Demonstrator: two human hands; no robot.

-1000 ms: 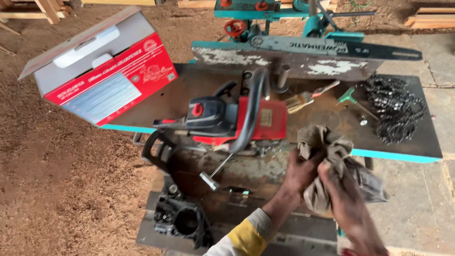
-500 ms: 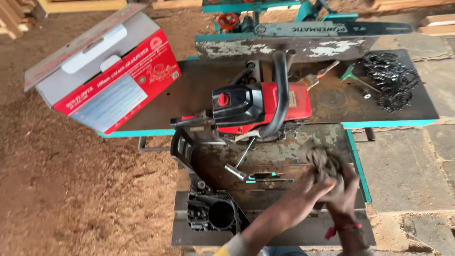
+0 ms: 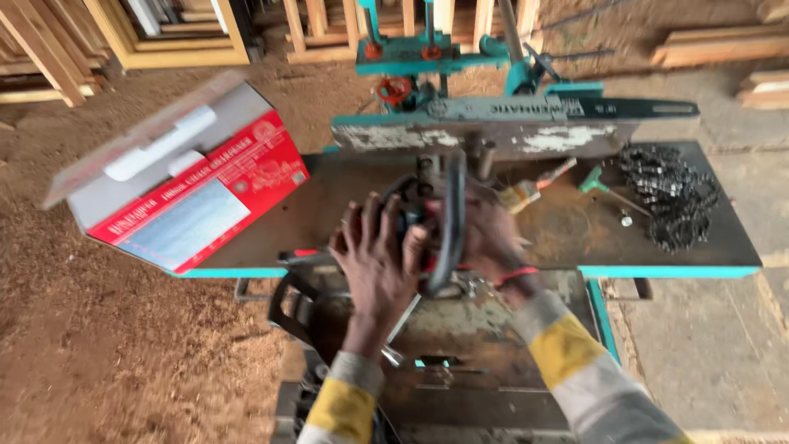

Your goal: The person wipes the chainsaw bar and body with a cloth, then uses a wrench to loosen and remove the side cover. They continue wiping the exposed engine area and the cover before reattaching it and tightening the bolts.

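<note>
While both hands grip it, chainsaw body lies left-right.

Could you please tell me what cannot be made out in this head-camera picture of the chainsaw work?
- Chainsaw body: mostly hidden by the left hand and right hand.
- Grip of either hand: motion blur, cannot tell.
- Red and white box: its print is blurred.
- Small part beside the saw chain: too small to identify.
- Lower steel table: cut off by the bottom edge.
</note>
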